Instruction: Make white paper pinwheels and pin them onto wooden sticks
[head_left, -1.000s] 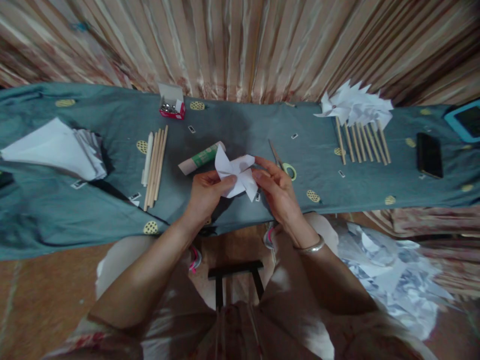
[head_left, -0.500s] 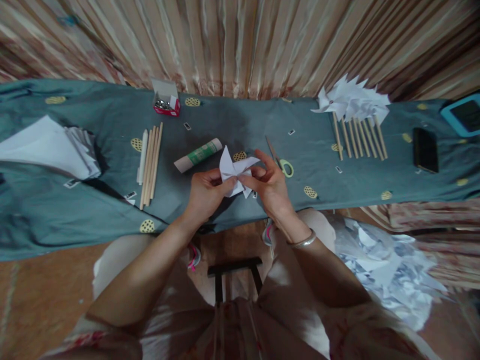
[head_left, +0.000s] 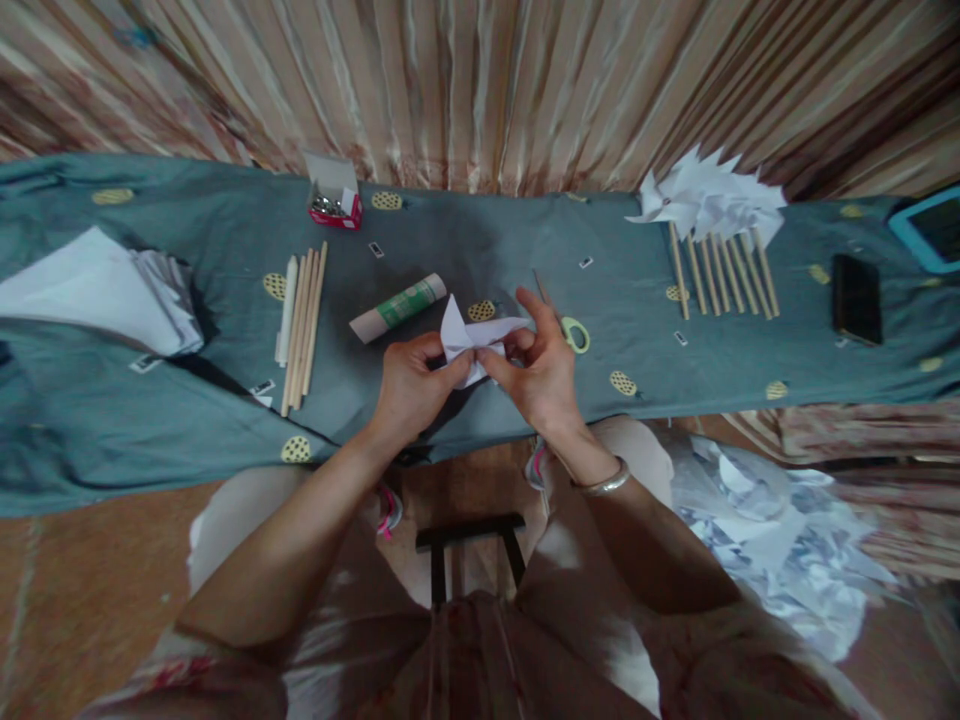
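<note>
Both hands hold one folded white paper pinwheel (head_left: 455, 332) above the front part of the cloth. My left hand (head_left: 411, 388) pinches its left side, thumb on the centre. From the right, my right hand (head_left: 545, 378) presses its thumb near the centre, index finger raised; part of the paper is hidden behind the fingers. A glue stick (head_left: 399, 308) with a green label lies just beyond my left hand. Scissors (head_left: 576, 335) with pale green handles rest beside my right hand.
On the cloth (head_left: 465, 230) are white folded sheets (head_left: 90, 290), wooden sticks (head_left: 306, 330), a red box (head_left: 335, 208) of metal pins, pinwheels on sticks (head_left: 709, 205), a phone (head_left: 856, 300) and a blue-framed device (head_left: 930, 230). A bag (head_left: 765, 540) of white paper sits lower right.
My right hand has shifted slightly, its index finger lifting a little higher. The pinwheel's lower right part is now more hidden by the fingers.
</note>
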